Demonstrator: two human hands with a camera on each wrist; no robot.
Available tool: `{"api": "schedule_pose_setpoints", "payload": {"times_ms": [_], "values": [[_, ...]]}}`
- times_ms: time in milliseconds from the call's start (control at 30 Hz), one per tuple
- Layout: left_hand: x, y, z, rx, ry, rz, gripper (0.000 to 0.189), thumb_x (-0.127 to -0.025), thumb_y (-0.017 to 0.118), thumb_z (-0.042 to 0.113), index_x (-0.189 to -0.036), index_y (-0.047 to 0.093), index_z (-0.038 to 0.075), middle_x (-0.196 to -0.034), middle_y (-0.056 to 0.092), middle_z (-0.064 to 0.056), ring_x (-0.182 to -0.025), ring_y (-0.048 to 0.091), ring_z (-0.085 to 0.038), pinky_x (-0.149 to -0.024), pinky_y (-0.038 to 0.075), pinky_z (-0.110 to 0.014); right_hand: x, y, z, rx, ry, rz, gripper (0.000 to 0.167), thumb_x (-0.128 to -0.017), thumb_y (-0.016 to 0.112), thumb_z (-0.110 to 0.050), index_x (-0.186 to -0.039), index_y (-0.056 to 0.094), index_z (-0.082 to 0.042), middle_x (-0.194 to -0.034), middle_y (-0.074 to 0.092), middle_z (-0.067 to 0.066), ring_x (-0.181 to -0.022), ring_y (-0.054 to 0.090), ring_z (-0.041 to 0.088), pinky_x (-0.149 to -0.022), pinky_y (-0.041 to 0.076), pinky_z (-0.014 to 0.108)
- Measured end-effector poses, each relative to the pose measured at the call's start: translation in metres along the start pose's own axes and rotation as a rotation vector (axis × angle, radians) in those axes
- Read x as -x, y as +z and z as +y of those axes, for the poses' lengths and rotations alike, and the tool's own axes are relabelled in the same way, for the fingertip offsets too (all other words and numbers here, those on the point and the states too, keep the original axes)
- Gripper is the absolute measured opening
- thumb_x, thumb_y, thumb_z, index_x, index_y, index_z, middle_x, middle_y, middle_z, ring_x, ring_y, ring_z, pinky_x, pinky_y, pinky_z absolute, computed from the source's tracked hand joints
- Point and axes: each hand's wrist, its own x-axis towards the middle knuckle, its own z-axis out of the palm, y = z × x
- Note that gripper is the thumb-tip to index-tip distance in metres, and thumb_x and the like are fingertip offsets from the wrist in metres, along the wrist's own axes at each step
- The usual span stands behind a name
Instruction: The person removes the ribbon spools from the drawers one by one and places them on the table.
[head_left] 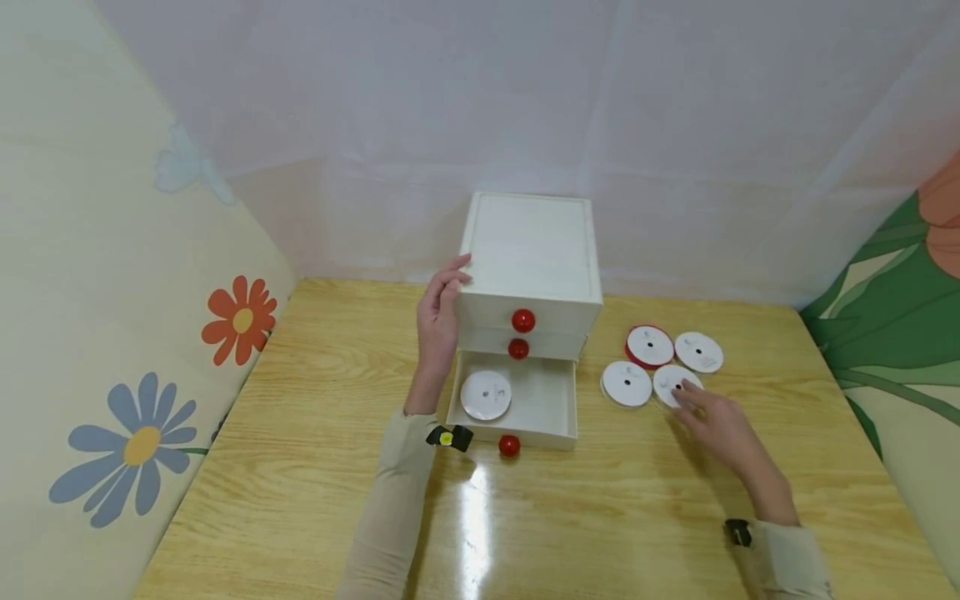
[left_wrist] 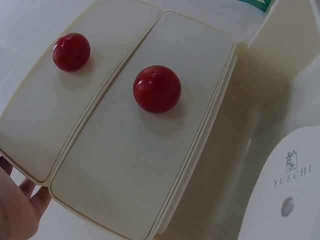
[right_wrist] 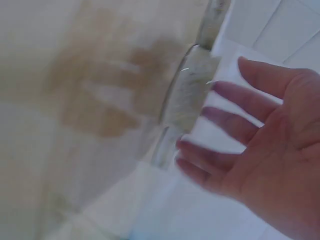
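Note:
A white drawer cabinet (head_left: 531,250) with red knobs stands at the back, its bottom drawer (head_left: 543,400) pulled out. Inside that drawer, at its left, lies a white ribbon spool (head_left: 486,395), partly seen in the left wrist view with printed letters. My left hand (head_left: 439,321) rests against the cabinet's left side, fingertips at its top edge. To the right my right hand (head_left: 720,425) reaches over a white ribbon spool (head_left: 670,383), fingertips right at its face and overlapping its right part. In the right wrist view the fingers are spread and slightly bent, thumb apart from them.
Beside that spool lie a spool with red ribbon (head_left: 649,346), another white spool (head_left: 699,352) and a further white spool (head_left: 627,383), close together on the wooden table (head_left: 322,400). A pale cloth (head_left: 405,125) hangs behind; flower-patterned panels (head_left: 142,333) flank the table.

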Motion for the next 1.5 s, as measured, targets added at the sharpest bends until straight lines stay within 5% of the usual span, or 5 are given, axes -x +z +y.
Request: {"api": "schedule_pose_setpoints", "payload": {"times_ms": [267,567,933,1500], "values": [[-0.001,-0.002,-0.001,-0.005,0.020,-0.012,0.023,-0.107,0.042,0.002,-0.108,0.061,-0.010,-0.145,0.059,-0.018,-0.145,0.045,-0.025,-0.123,0.028,-0.034,-0.011,-0.005,-0.034,0.026,-0.156,0.177,0.030,-0.097,0.068,-0.007,-0.120,0.069,0.013,-0.132,0.059,0.037,-0.122,0.054,0.058,-0.102,0.041,0.070],[0.000,-0.003,0.000,-0.026,0.024,-0.023,0.025,-0.107,0.043,0.009,-0.108,0.062,-0.008,-0.145,0.060,-0.013,-0.144,0.045,-0.020,-0.122,0.028,-0.034,-0.026,0.010,-0.090,-0.047,-0.395,0.227,0.030,-0.091,0.074,0.001,-0.120,0.070,0.007,-0.117,0.072,0.023,-0.109,0.068,0.043,-0.090,0.055,0.059],[0.000,-0.003,0.000,0.000,0.055,-0.017,0.023,-0.107,0.044,0.007,-0.106,0.062,-0.009,-0.142,0.061,-0.018,-0.142,0.048,-0.023,-0.122,0.030,-0.035,-0.060,0.057,-0.141,-0.106,-0.582,-0.006,0.034,-0.092,0.073,-0.003,-0.125,0.068,0.006,-0.123,0.071,0.021,-0.114,0.067,0.038,-0.097,0.055,0.052],[0.000,-0.002,-0.003,-0.006,0.060,-0.027,0.025,-0.105,0.045,0.012,-0.106,0.062,-0.007,-0.142,0.062,-0.015,-0.142,0.049,-0.022,-0.121,0.031,-0.037,-0.093,0.095,-0.171,-0.091,-0.677,-0.245,0.048,-0.085,0.082,-0.006,-0.130,0.067,0.000,-0.142,0.060,0.021,-0.126,0.062,0.036,-0.103,0.052,0.045]]}}
